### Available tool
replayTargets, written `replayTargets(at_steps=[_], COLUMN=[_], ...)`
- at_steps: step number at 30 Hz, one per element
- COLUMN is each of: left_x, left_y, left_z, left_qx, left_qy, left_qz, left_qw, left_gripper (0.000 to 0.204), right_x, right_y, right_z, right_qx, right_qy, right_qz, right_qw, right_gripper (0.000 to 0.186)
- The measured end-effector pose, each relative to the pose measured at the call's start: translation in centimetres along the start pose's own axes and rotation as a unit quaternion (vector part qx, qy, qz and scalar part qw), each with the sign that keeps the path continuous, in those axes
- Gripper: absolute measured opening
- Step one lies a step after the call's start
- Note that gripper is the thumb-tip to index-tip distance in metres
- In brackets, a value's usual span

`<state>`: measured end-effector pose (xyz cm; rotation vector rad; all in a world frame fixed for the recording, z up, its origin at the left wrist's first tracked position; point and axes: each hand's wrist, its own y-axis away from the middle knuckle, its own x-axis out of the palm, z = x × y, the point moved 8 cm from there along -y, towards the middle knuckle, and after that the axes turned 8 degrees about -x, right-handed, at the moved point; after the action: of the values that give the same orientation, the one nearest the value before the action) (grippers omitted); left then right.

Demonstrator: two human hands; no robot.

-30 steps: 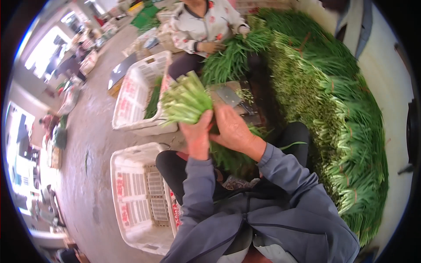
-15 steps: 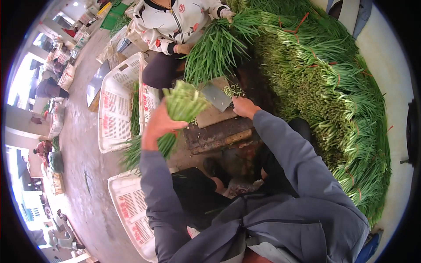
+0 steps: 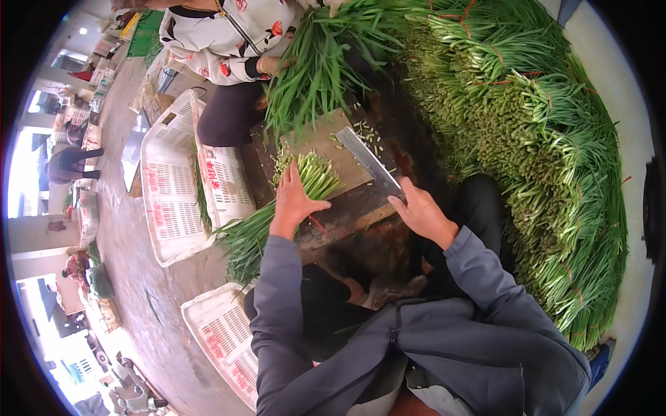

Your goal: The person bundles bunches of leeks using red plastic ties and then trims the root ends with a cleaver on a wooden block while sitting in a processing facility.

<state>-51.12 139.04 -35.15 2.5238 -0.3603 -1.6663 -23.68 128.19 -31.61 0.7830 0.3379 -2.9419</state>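
Observation:
My left hand [image 3: 296, 206] lies over a bunch of green chives [image 3: 320, 178], thumb apart from the fingers, holding it on a cutting board [image 3: 312, 141]. The pale cut stems point to the right across the board, and the long leaves hang off to the left. A red tie shows beside my thumb. In my right hand [image 3: 424, 213] is a cleaver [image 3: 368, 157], its broad blade slanting up and left over the board's right side, apart from the bunch. Short stem pieces [image 3: 368, 133] are scattered past the blade.
Across the board a person in a flowered jacket [image 3: 229, 41] holds loose green leaves [image 3: 316, 69]. A tall stack of tied chive bunches [image 3: 513, 166] fills the right side. White plastic crates [image 3: 166, 208] [image 3: 211, 340] stand at left. A dark wooden block [image 3: 340, 225] supports the board.
My left hand has lowered the bunch from the air onto the board. My right hand has drawn the cleaver toward me and turned its blade edge-up to view.

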Motion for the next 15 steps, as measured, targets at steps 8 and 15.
replayTargets(at_steps=[8,15], left_x=[2.0,2.9], left_y=[-1.5,-2.8], left_z=[-1.8,-1.6], left_qx=[-0.074,-0.093], left_qy=[-0.132,-0.188], left_qz=[-0.011,-0.017], left_qw=[0.988,0.978], left_gripper=[0.121,0.089], right_x=[1.9,5.5], right_y=[-1.1,-2.0], right_z=[3.8,3.1], right_qx=[-0.085,-0.048], right_qy=[0.119,0.131], right_qz=[-0.026,0.035], right_qw=[0.989,0.99], right_gripper=[0.019,0.018])
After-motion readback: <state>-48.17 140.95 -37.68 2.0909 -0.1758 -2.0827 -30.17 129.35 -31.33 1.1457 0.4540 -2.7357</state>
